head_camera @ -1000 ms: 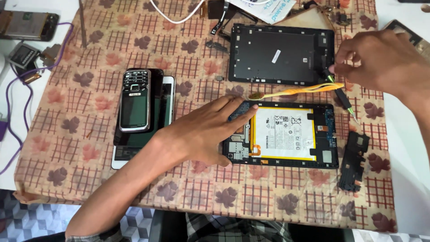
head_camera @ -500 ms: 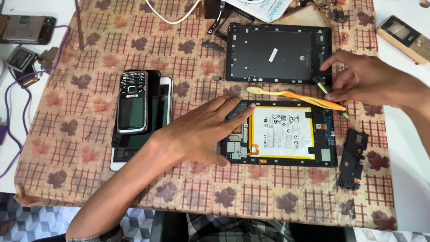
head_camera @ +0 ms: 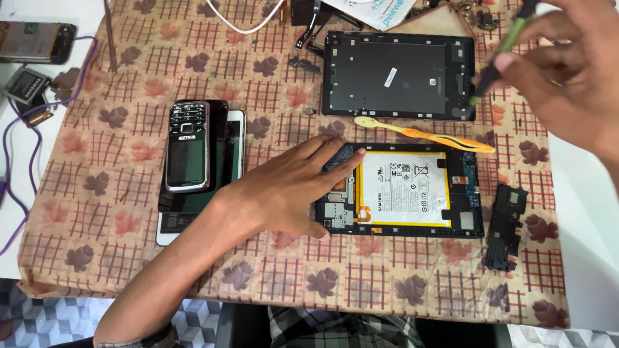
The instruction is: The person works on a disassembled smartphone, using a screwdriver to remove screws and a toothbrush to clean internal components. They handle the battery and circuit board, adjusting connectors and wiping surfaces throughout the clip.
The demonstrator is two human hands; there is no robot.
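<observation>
An opened tablet (head_camera: 412, 193) lies on the patterned cloth, its white battery and circuit boards exposed. My left hand (head_camera: 290, 187) rests flat on the tablet's left end, fingers spread over the board. My right hand (head_camera: 567, 71) hovers high at the upper right, fingers closed on a thin green-handled screwdriver (head_camera: 506, 45) with a dark tip pointing down-left. The tablet's black back cover (head_camera: 400, 74) lies above, inside face up. An orange and yellow toothbrush (head_camera: 422, 134) lies between cover and tablet.
A keypad phone (head_camera: 187, 145) sits on a stack of smartphones (head_camera: 225, 161) at the left. A black plastic part (head_camera: 505, 227) lies right of the tablet. A phone (head_camera: 35, 42), a small battery (head_camera: 26, 84) and purple wire (head_camera: 13, 129) sit at the far left; cables at the top.
My right hand has lifted off the back cover's right edge, rising up and to the right with the screwdriver. My left hand stays on the tablet.
</observation>
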